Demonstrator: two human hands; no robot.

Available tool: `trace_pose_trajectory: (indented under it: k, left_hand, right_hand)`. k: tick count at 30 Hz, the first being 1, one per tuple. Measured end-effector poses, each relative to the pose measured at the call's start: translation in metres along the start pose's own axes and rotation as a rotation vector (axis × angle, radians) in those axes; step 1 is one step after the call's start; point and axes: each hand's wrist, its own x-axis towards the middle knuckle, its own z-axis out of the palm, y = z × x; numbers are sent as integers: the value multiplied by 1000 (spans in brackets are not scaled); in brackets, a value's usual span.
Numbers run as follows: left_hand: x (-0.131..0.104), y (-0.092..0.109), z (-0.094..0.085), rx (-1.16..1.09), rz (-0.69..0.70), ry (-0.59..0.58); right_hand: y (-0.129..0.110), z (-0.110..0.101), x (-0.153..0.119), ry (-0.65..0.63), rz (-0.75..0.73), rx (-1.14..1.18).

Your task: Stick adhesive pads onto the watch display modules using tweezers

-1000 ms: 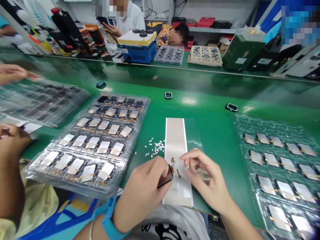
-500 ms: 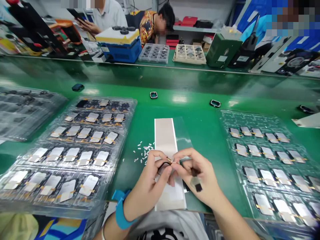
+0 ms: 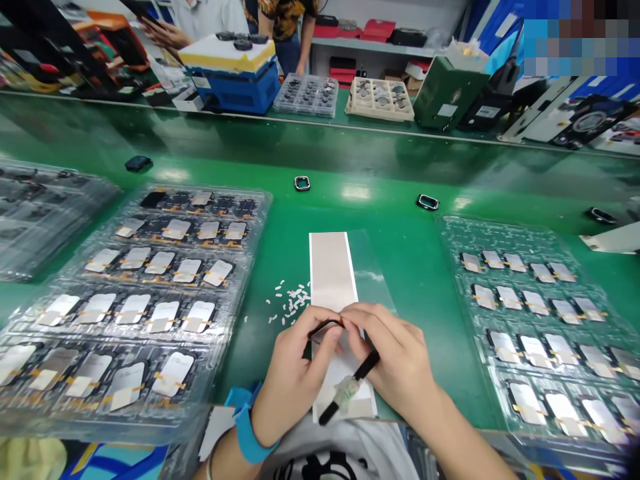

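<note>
My left hand (image 3: 297, 363) pinches a small, thin watch-screen module (image 3: 325, 327) with a dark edge, tilted so that it shows almost edge-on. My right hand (image 3: 393, 347) is closed, its thumb and fingertips meeting the module's right edge; the fingers hide that spot. A slim black tool (image 3: 370, 365) with a clear middle piece is tucked in my right hand and sticks out below the palm. Beneath both hands lies a long beige strip sheet (image 3: 330, 267) with white borders. Small white slips (image 3: 295, 300) are scattered left of it.
A clear tray (image 3: 250, 280) of silver-backed modules lies on the left, another tray (image 3: 457, 313) on the right. Watch frames (image 3: 302, 183) sit along the back of the green bench. Behind the ledge, a person (image 3: 205, 27) holds a tablet.
The right hand has turned and closed in, swinging the black tool out below the palm. The module has tilted in the left fingers. The person in the patterned shirt has straightened up.
</note>
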Motion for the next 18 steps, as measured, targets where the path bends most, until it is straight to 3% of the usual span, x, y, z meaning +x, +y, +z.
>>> trace_pose_trajectory:
  k: [3,6,9,12,15,18]
  left_hand:
    - [0,3,0,-30,-10,11]
    - [-1,7,0,-70,7,-63]
    - [-4,9,0,-96,10,-164]
    - [-7,8,1,-158,-6,-178]
    - [-9,6,1,-240,-6,-159]
    - [-10,3,1,-289,-21,-66]
  right_hand:
    - [-5,-8,16,-77,171,57]
    - [-2,-10,41,-152,355,240]
    - [8,4,64,-329,461,400]
    - [19,25,76,-455,488,479]
    - [26,38,75,-439,523,502]
    - [26,33,67,-351,591,548]
